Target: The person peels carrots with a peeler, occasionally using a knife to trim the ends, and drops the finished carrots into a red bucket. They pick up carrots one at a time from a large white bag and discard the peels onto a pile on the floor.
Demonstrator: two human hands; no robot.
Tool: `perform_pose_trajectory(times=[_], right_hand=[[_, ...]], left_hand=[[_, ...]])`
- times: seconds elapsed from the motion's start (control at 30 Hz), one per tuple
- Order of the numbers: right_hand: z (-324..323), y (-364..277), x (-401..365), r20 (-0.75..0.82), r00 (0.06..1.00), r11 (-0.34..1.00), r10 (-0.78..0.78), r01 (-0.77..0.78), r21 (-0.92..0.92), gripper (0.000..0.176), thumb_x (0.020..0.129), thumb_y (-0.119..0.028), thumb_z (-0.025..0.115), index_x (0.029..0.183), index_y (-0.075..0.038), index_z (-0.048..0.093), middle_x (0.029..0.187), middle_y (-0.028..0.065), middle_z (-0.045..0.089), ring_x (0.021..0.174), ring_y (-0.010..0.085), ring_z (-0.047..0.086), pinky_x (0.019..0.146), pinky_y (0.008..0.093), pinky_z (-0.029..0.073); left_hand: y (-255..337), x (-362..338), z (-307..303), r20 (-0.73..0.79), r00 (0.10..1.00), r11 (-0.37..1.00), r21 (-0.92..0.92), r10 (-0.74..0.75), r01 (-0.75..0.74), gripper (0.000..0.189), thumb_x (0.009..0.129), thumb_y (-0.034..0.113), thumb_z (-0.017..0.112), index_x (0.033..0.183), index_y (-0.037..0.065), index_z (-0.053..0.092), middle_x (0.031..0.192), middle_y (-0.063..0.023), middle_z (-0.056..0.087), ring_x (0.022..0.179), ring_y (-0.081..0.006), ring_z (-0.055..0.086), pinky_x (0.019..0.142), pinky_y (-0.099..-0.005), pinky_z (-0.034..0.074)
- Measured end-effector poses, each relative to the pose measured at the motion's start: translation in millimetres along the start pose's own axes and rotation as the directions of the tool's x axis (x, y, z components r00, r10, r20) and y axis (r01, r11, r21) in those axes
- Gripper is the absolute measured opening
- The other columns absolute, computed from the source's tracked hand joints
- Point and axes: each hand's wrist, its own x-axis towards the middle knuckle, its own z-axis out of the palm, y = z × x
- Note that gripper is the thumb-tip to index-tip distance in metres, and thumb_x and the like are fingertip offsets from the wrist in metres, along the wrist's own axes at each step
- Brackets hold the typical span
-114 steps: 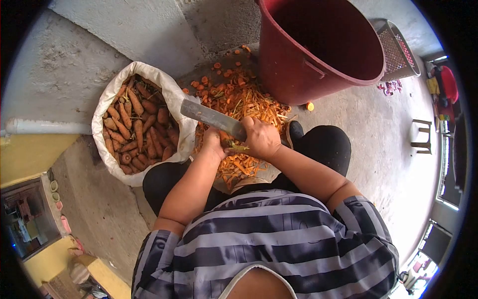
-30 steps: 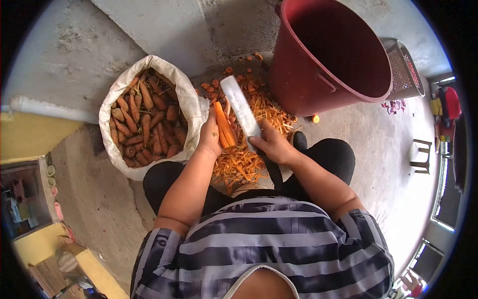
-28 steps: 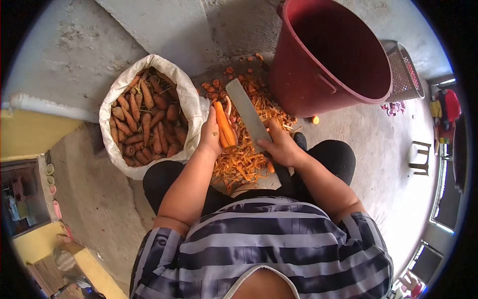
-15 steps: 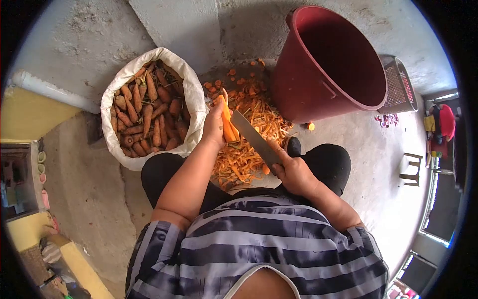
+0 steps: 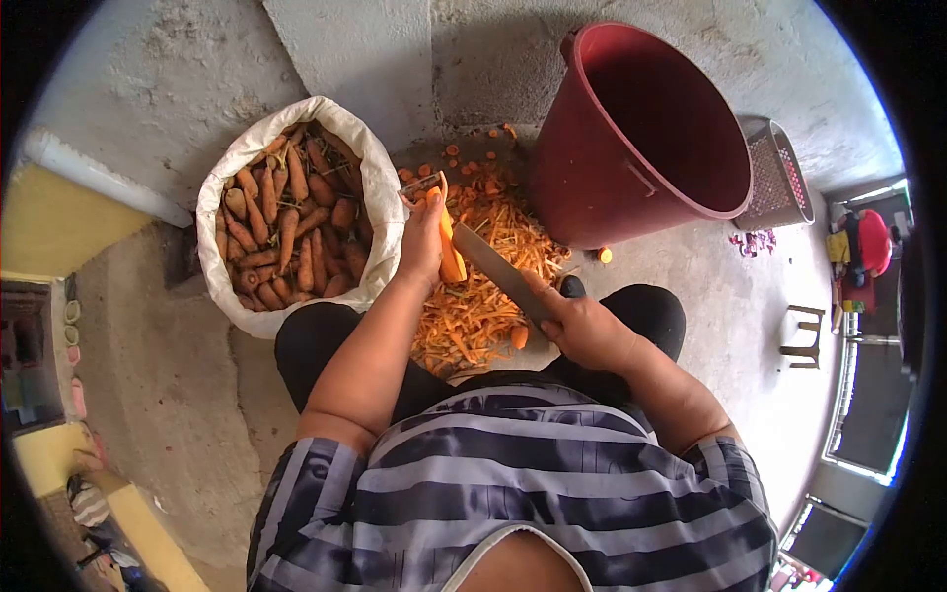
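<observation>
My left hand [image 5: 424, 240] is wrapped round a peeled carrot [image 5: 452, 259], bright orange and slanting down over the peelings. Out of the top of the same hand juts a peeler [image 5: 424, 184] with a metal blade. My right hand [image 5: 582, 331] grips a broad-bladed knife [image 5: 496, 268] by its handle, forefinger laid along the back of the blade. The knife's tip end is right beside the carrot. Below both hands a heap of carrot peelings [image 5: 473, 321] covers the floor, with a short carrot piece [image 5: 519, 337] on its near side.
An open white sack [image 5: 219, 286] full of unpeeled carrots [image 5: 289, 225] stands to the left. A large dark red bin [image 5: 582, 168] is at the right, a perforated basket [image 5: 774, 178] behind it. Cut carrot ends lie near the wall; another carrot piece [image 5: 605, 256] sits by the bin.
The view has shifted slightly. The knife stays beside the carrot, and the peeler above my left hand shows more clearly. Both hands keep their hold.
</observation>
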Motion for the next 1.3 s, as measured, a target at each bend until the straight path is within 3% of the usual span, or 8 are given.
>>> perform_pose_trajectory(times=[0.2,0.3,0.53,0.67,0.77,1.03,1.2,1.3], right_hand=[[4,-7,16,-0.002,0.999,0.999,-0.039,0.039,0.022,0.072,0.081,-0.011,0.05,0.139,-0.014,0.008,0.061,0.0231,0.056,0.058,0.0374,0.058,0.057,0.0444,0.046],[17,-4,28,-0.041,0.996,0.996,-0.08,0.082,0.046,0.073,0.081,-0.011,0.051,0.139,-0.014,0.007,0.06,0.0241,0.055,0.057,0.0375,0.058,0.056,0.0447,0.046],[44,4,54,-0.242,0.948,0.952,-0.205,0.251,0.177,0.072,0.08,-0.011,0.052,0.139,-0.014,0.01,0.061,0.0237,0.056,0.057,0.0369,0.059,0.058,0.0438,0.048],[33,9,54,-0.216,0.956,0.896,-0.199,0.267,0.355,0.072,0.079,-0.012,0.054,0.139,-0.016,0.015,0.06,0.022,0.056,0.058,0.0358,0.059,0.058,0.043,0.049],[30,-3,44,-0.28,0.95,0.987,-0.138,0.156,0.042,0.072,0.078,-0.013,0.056,0.138,-0.017,0.015,0.057,0.0199,0.056,0.055,0.0352,0.058,0.054,0.0436,0.048],[50,-10,38,-0.427,0.902,0.997,-0.072,0.064,-0.034,0.073,0.079,-0.014,0.056,0.139,-0.019,0.015,0.053,0.0146,0.054,0.047,0.0322,0.056,0.045,0.0435,0.045],[39,-8,31,-0.502,0.864,0.997,-0.038,0.0,-0.075,0.074,0.079,-0.011,0.053,0.14,-0.021,0.012,0.055,0.0138,0.056,0.048,0.0307,0.057,0.045,0.0429,0.045],[24,-19,23,-0.322,0.946,0.984,-0.038,-0.021,-0.176,0.073,0.079,-0.011,0.051,0.14,-0.022,0.012,0.058,0.0142,0.057,0.05,0.0301,0.058,0.047,0.0421,0.046]], left_hand=[[23,-11,13,-0.212,0.961,0.949,-0.296,-0.179,0.111,0.041,0.087,0.045,0.048,0.097,0.006,0.049,0.078,-0.0029,0.05,0.071,-0.0142,0.051,0.065,-0.0288,0.043],[19,0,3,-0.266,0.954,0.954,-0.295,-0.136,0.053,0.042,0.086,0.046,0.049,0.098,0.006,0.048,0.08,-0.0026,0.05,0.072,-0.0153,0.052,0.066,-0.0301,0.044],[19,7,-8,-0.245,0.959,0.88,-0.474,-0.145,0.012,0.041,0.087,0.045,0.047,0.11,0.011,0.045,0.085,-0.0019,0.05,0.079,-0.0169,0.054,0.074,-0.0339,0.045],[31,5,-5,-0.261,0.958,0.932,-0.363,-0.12,0.018,0.042,0.088,0.045,0.045,0.11,0.01,0.045,0.085,-0.0021,0.049,0.079,-0.0171,0.054,0.073,-0.0346,0.045],[23,10,-14,-0.277,0.96,0.957,-0.287,-0.037,-0.046,0.041,0.088,0.045,0.044,0.106,0.008,0.045,0.083,-0.0028,0.049,0.077,-0.0167,0.053,0.071,-0.0347,0.046],[37,-4,3,-0.336,0.932,0.934,-0.358,-0.139,0.01,0.038,0.09,0.043,0.041,0.097,0.006,0.045,0.081,-0.0045,0.048,0.073,-0.0167,0.052,0.067,-0.0332,0.046],[32,1,-7,-0.381,0.924,0.995,-0.067,0.04,-0.07,0.043,0.091,0.043,0.039,0.105,0.002,0.044,0.083,-0.0067,0.046,0.074,-0.0167,0.051,0.067,-0.0326,0.044],[33,1,-5,-0.375,0.923,0.995,0.081,0.085,-0.059,0.048,0.091,0.043,0.038,0.109,-0.001,0.042,0.084,-0.0069,0.046,0.074,-0.0167,0.051,0.067,-0.0319,0.043]])
